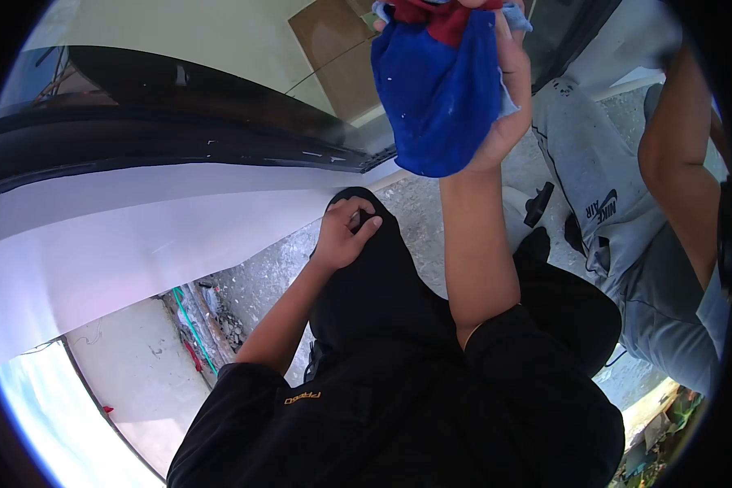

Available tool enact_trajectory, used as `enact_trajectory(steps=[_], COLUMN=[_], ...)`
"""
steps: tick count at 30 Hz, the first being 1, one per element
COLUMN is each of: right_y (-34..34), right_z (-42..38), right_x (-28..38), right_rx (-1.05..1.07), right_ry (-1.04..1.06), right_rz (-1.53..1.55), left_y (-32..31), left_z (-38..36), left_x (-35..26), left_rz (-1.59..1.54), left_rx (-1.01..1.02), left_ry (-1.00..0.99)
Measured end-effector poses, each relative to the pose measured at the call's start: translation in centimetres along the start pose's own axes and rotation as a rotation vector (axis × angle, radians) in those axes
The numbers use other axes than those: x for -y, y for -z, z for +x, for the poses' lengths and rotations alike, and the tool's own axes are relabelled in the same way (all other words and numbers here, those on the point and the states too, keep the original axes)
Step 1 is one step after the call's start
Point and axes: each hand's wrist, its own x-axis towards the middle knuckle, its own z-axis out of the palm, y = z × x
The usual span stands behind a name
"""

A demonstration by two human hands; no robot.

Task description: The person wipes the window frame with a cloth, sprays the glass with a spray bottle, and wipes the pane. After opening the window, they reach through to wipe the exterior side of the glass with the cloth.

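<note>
My left hand [348,234] rests on my black-trousered knee, its fingers loosely curled and nothing visible in them. At the top of the view, my raised right hand [512,102] holds a bundle of cloth, with a large blue cloth [437,89] hanging over the palm. Dark red cloth [450,26] and bits of light blue lie bunched above it. The upper part of the bundle and some fingers are cut off by the top edge.
A long dark glossy ledge [179,134] above a white panel [163,220] runs along the left. At right sits another person in grey trousers [581,146], an arm [679,154] bent. Below are rough flooring [419,215], a green cord [193,329] and rubble [224,313].
</note>
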Motion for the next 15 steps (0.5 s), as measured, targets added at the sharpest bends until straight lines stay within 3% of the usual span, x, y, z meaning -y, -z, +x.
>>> enact_trajectory(steps=[3,7,10,13,15], right_y=[-1.6,-3.6,-4.4,-5.8,-5.0], right_z=[0.0,-0.7,0.4,2.5,5.4], right_x=[1.3,0.3,1.3,4.3,7.0], right_rx=[0.143,0.291,0.434,0.589,0.529], right_ry=[-0.265,-0.469,-0.539,-0.235,-0.019], right_rz=[0.158,0.157,-0.241,-0.811,-0.95], left_y=[-0.9,1.0,4.9,8.5,8.6], left_z=[1.0,2.4,2.6,2.9,2.8], left_x=[-4.3,-13.2,-18.0,-16.4,-14.6], left_rz=[-0.958,-1.472,-1.229,-1.008,-0.858], left_rx=[-0.143,-0.077,-0.335,-0.239,-0.282], left_ry=[-0.114,-0.61,-0.477,-0.501,-0.462])
